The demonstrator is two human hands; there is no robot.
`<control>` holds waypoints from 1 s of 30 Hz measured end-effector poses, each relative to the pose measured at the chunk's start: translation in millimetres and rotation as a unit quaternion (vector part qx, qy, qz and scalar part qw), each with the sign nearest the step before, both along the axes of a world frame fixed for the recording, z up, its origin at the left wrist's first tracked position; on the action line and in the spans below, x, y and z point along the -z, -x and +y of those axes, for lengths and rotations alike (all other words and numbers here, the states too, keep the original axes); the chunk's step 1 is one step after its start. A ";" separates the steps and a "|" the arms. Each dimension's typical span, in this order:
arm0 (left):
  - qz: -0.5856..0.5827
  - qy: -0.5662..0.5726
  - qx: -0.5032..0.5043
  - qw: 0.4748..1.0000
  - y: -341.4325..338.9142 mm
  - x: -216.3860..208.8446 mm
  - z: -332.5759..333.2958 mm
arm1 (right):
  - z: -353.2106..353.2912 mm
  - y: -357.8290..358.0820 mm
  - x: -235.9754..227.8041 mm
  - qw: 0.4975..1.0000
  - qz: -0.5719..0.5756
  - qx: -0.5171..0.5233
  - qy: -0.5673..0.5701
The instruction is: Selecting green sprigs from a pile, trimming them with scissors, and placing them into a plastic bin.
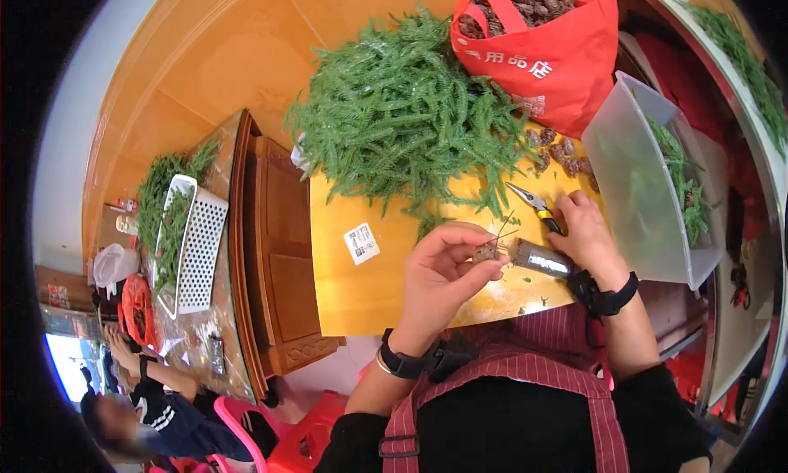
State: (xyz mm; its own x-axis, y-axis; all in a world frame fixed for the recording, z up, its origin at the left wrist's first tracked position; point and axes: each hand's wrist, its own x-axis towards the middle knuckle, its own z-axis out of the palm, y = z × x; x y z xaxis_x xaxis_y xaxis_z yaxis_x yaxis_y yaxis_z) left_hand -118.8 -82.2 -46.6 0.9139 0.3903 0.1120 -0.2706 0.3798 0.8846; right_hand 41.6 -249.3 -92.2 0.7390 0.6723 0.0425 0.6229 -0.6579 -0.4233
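Observation:
My left hand (pixel 450 268) pinches a small brown pine cone (pixel 486 252) between thumb and fingertips, above the front of the yellow tabletop. A thin dark wire (pixel 505 223) sticks up from the cone. My right hand (pixel 589 233) is closed around the handle end of needle-nose pliers (pixel 538 206) with yellow and black grips, their jaws pointing away to the left. Between my hands lies a dark, shiny bundle (pixel 543 260), possibly cut wires; its right end is near my right wrist.
Green artificial sprigs (pixel 402 116) are heaped at the back. Loose pine cones (pixel 562 153) lie before a red bag (pixel 538 59) of cones. A clear plastic bin (pixel 636 186) stands right. At left, a white basket (pixel 201 243) sits on another table, where a person works.

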 end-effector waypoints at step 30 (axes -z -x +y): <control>-0.063 -0.069 -0.041 0.995 -3.1 -8.8 0.6 | -37.1 43.9 -76.2 0.888 0.341 -0.157 -0.264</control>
